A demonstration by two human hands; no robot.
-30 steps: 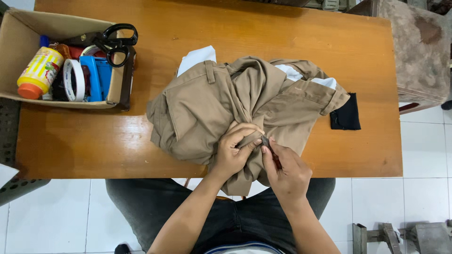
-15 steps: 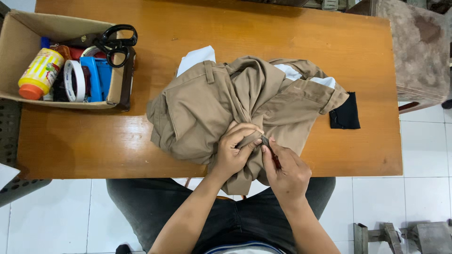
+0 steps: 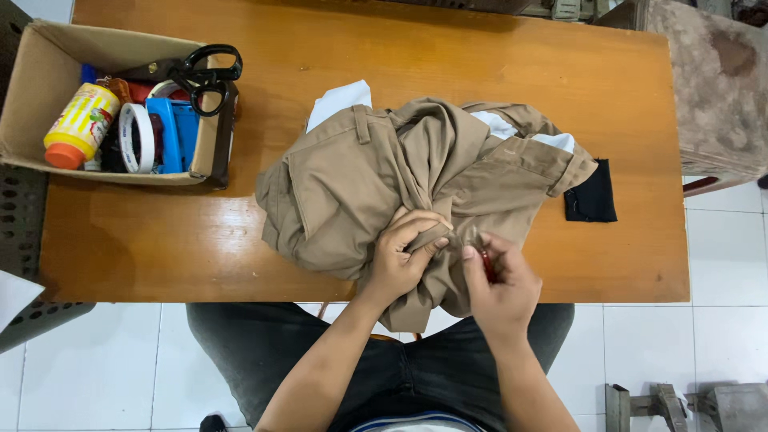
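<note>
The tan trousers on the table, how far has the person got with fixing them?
Already done: the tan trousers lie bunched on the wooden table, and the scissors sit on the cardboard box. In hand: the left hand pinches a fold of cloth while the right hand holds a small red-tipped tool at it. What is left cannot be told; the worked spot is hidden by the fingers.

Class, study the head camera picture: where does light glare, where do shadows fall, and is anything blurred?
Head view: soft glare streaks the varnished wooden table near its far edge; the cardboard box casts a shadow to its right; the khaki trousers are sharp, folds shaded; the left hand is sharp, the right hand slightly soft at the fingertips.
</note>
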